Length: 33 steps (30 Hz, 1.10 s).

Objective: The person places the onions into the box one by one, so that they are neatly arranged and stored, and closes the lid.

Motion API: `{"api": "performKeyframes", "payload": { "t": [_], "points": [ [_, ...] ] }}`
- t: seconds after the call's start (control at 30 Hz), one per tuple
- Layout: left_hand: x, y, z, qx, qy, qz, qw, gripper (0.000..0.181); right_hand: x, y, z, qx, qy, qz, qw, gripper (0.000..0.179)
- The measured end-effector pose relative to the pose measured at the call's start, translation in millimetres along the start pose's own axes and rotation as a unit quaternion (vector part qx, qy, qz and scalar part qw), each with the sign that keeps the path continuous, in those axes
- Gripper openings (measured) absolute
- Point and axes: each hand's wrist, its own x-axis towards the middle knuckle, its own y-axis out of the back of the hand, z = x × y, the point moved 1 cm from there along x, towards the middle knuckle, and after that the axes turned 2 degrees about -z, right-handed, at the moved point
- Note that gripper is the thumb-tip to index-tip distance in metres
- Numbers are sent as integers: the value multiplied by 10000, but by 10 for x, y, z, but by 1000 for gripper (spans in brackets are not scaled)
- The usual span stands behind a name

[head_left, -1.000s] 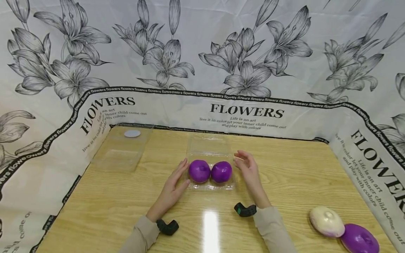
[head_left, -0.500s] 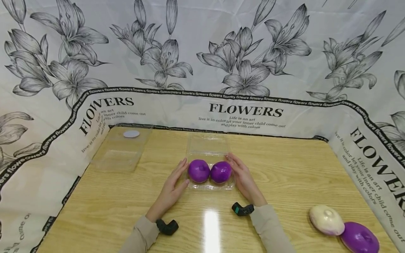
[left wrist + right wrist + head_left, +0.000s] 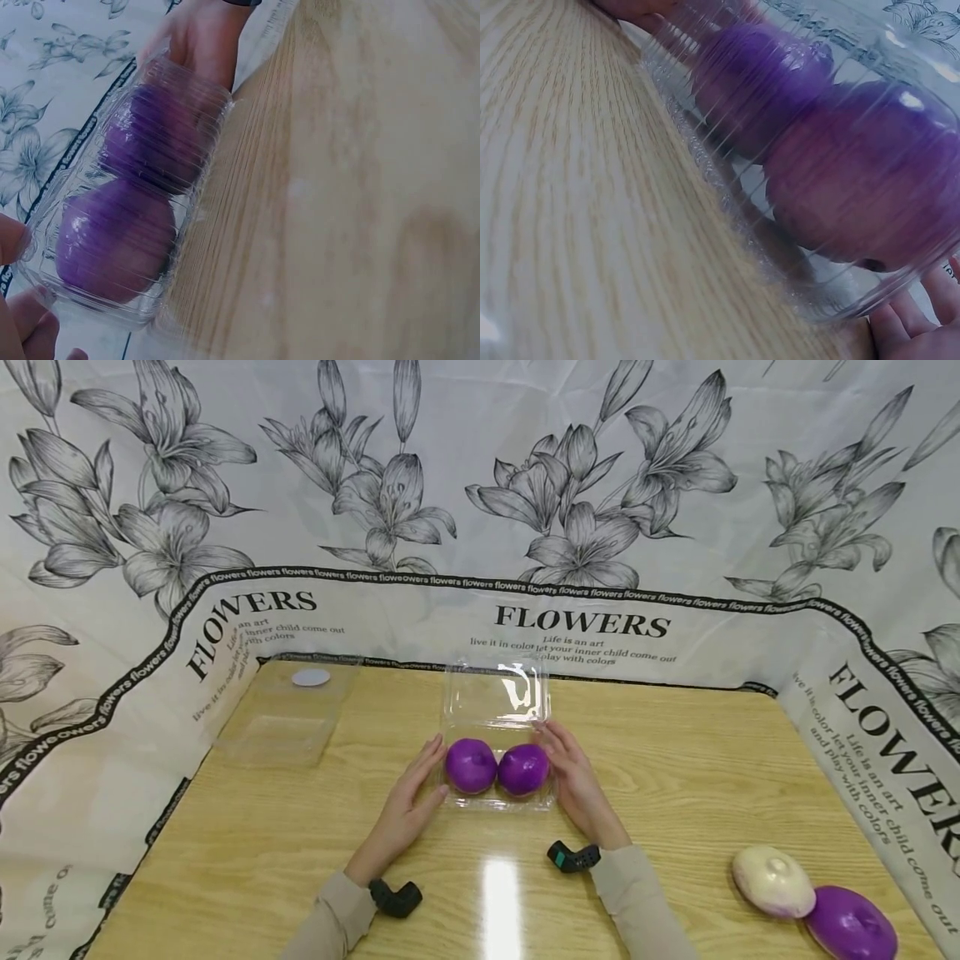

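Note:
In the head view a hinged clear plastic box (image 3: pixel 498 805) stands mid-table with its lid (image 3: pixel 487 697) swung up at the back. Two purple turnips lie side by side in it, a left turnip (image 3: pixel 471 766) and a right turnip (image 3: pixel 523 770). My left hand (image 3: pixel 407 800) lies along the box's left side with fingers extended and thumb apart. Against the right side rests my right hand (image 3: pixel 583 785), its fingertips at the back corner by the hinge. Both wrist views show the turnips (image 3: pixel 116 240) through the ribbed wall (image 3: pixel 739 202).
Another clear plastic container (image 3: pixel 281 739) with a white oval label (image 3: pixel 311 677) sits at the back left. At the front right lie a cream-bottomed turnip (image 3: pixel 772 882) and a purple turnip (image 3: pixel 852 922), touching. Flower-printed cloth (image 3: pixel 585 627) walls the table's back and sides.
My right hand has come in from the right to the box's side. The lid, lying low behind the box before, has risen. My left hand has stayed in place.

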Motion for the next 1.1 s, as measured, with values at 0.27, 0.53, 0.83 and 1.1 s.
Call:
{"api": "performKeyframes", "payload": {
  "t": [0.27,0.53,0.83,1.1],
  "points": [
    [-8,11,-9,2,49,-25,10000,52,12,-17,10,195,226,-5,9996,52],
    [-6,9,11,6,-44,16,10000,52,5,-37,-19,58,190,199,9996,41],
    [-5,13,45,42,165,127,9998,63,-17,-33,-31,-93,7,483,9988,20],
    [-5,-39,-202,86,-32,258,9996,64,-20,1,-1,172,281,229,9992,17]
  ]
}}
